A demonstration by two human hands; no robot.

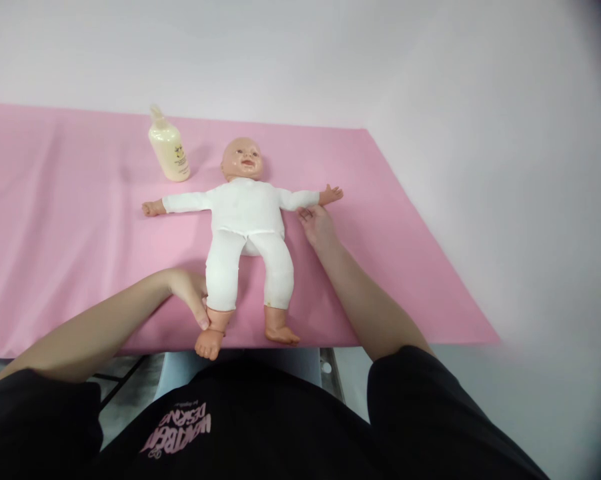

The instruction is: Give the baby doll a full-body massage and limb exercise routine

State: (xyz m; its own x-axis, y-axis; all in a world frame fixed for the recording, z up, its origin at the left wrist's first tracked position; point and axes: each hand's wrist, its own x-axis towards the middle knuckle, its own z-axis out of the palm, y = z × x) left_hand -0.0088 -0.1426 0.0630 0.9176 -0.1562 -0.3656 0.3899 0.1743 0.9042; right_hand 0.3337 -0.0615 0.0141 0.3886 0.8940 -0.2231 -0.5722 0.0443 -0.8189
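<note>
A baby doll (pixel 247 207) lies on its back on a pink table cover, with a bare head, a white cloth body and bare hands and feet. Its arms stretch out to both sides and its feet point at me. My left hand (pixel 190 292) holds the lower leg on the left side; the thumb presses above the ankle and the other fingers are hidden behind the leg. At the outstretched arm on the right, my right hand (pixel 317 225) has its curled fingers against the underside of the white sleeve near the wrist.
A pump bottle (pixel 170 150) of pale yellow liquid stands left of the doll's head. The pink cover (pixel 395 267) has folds at the left, and its right edge runs slantwise. One doll foot reaches past the front edge. White wall surrounds the back and right.
</note>
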